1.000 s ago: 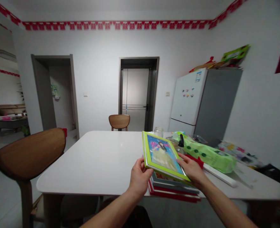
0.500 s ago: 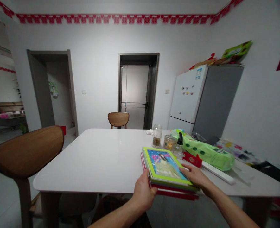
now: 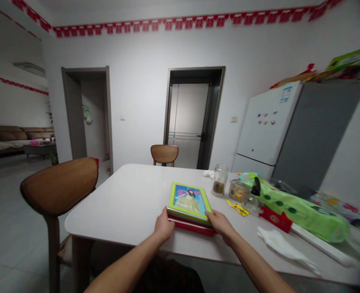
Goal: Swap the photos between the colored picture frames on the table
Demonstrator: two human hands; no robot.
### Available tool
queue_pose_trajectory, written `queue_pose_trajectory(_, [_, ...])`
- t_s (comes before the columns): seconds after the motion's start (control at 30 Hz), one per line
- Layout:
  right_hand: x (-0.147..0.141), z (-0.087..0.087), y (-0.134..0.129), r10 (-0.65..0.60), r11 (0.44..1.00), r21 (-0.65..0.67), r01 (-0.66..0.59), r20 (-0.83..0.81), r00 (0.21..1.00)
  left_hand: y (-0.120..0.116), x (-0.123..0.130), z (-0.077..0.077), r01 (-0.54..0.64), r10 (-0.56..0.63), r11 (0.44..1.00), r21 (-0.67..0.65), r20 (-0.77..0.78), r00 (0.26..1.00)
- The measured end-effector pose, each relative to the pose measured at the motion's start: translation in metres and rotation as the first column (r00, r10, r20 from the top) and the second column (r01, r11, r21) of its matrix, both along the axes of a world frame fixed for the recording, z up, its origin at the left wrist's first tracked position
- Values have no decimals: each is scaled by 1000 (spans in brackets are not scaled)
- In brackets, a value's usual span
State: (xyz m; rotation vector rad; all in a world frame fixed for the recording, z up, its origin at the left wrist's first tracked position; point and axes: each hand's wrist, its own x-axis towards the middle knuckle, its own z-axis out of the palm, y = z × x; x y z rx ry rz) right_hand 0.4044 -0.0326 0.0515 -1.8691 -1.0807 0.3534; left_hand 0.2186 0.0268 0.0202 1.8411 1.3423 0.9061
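Note:
Between my two hands is a stack of picture frames or books (image 3: 189,200); I cannot tell which. The top one has a lime-green border around a picture of a figure in a pale dress, and red edges show at the bottom. My left hand (image 3: 164,225) grips the stack's left near corner. On its right side, my right hand (image 3: 219,224) holds it with fingers against the edge. The stack is over the near part of the white table (image 3: 119,203); whether it touches the top I cannot tell.
To the right are a glass jar (image 3: 220,181), a tub (image 3: 238,190), a yellow packet (image 3: 238,208), a red box (image 3: 275,219), a green package (image 3: 302,211), a white tissue (image 3: 285,246) and a white bar (image 3: 323,245). Wooden chairs stand left (image 3: 60,185) and behind (image 3: 164,154).
The stack has moved left in both hands, away from the items on the right. The view has turned left, and the yellow packet and tissue now show beside it.

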Motion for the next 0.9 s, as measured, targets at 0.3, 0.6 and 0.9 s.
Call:
queue_pose_trajectory(0.3, [-30,-4,85,59,997,50,-58,-7,998,73,-30,0,-115,115,993,-17,33,993])
queue_pose_trajectory(0.6, [-47,32,71,110,974,196,-115,39,993,47,-43,55,-263,253,965,-4,284,925])
queue_pose_trajectory(0.9, [-120,129,-11,782,502,784,-365,-232,579,-39,-11,161,370,-484,861,348,785,387])
